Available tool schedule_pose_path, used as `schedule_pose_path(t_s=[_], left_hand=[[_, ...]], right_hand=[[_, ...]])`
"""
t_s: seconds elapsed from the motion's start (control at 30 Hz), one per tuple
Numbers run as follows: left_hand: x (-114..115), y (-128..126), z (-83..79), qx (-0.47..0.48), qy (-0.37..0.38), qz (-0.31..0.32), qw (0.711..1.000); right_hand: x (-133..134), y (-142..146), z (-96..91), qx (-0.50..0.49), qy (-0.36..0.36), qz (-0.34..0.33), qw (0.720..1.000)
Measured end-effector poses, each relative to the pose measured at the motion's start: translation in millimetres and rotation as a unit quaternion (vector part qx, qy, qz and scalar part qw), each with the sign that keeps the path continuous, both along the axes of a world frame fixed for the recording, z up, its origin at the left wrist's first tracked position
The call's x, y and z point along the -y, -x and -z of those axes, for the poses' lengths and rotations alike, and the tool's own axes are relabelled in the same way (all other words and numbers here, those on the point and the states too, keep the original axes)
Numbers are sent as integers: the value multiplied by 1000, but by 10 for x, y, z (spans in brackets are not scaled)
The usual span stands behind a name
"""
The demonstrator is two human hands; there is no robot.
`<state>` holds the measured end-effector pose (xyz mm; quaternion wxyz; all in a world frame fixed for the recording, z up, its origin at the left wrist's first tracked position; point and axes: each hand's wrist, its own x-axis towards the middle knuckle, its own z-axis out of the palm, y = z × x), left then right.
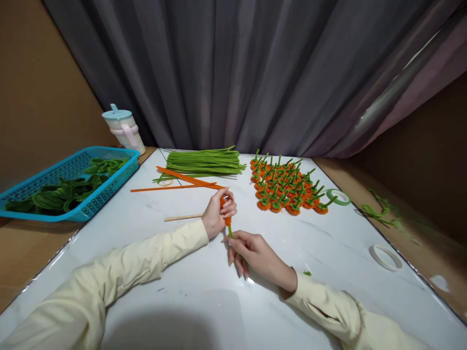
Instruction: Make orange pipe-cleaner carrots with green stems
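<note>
My left hand [220, 212] is closed around an orange pipe-cleaner piece [228, 221], a coil of orange fuzz partly hidden by the fingers. A green pipe-cleaner stem [230, 231] comes out of its lower end. My right hand [250, 250] pinches that green stem between thumb and forefinger, its other fingers hanging loosely. Just beyond the left hand lie loose orange pipe cleaners [173, 186], and a thin wooden stick [182, 218] points toward that hand from the left. Farther back is a thick bundle of green pipe cleaners [204, 161].
Rows of orange pieces with green stems [294, 209] stand at the back right, beside a green tape roll [338, 197]. A white tape roll [386, 257] lies near the right edge. At left are a blue basket [85, 212] of green leaf shapes and a lidded tumbler [126, 131].
</note>
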<state>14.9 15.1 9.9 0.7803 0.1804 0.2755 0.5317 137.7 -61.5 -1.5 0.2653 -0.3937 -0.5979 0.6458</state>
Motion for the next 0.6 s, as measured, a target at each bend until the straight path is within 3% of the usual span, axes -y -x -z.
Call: schedule_pose_path(t_s=[0.27, 0.37, 0.6], left_hand=[[51, -30, 6, -3, 10, 23, 1000], [71, -26, -6, -19, -19, 25, 999], [168, -125, 18, -139, -135, -63, 979]], right_hand=[[-12, 18, 11, -21, 24, 15, 999], [-9, 24, 21, -28, 25, 18, 999], [-4, 27, 7, -32, 6, 12, 999]])
